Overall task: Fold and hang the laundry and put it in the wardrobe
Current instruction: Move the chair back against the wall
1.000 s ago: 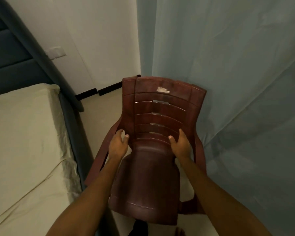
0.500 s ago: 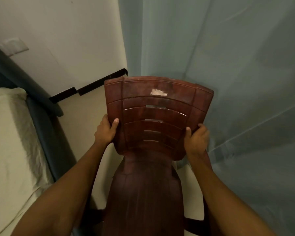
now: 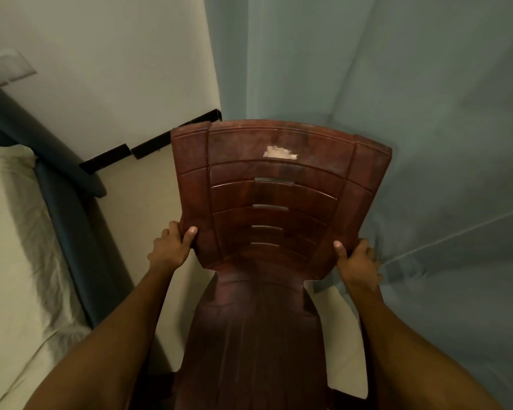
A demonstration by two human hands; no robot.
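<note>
A dark red plastic chair [image 3: 279,196] fills the middle of the view, its slatted backrest facing me with a pale torn patch near the top. My left hand [image 3: 172,247] grips the left edge of the backrest, thumb on the front face. My right hand [image 3: 357,261] grips the right edge the same way. The chair's legs are hidden below its seat. No laundry or wardrobe is in view.
A bed with a cream sheet [image 3: 15,261] and a dark blue frame [image 3: 80,220] runs along the left. A pale blue curtain [image 3: 412,113] hangs behind and to the right of the chair. A white wall [image 3: 116,69] with a black skirting lies beyond a strip of floor.
My hands moved from the seat and lower back of the chair out to the two side edges of the backrest. The chair now looks closer and larger in view.
</note>
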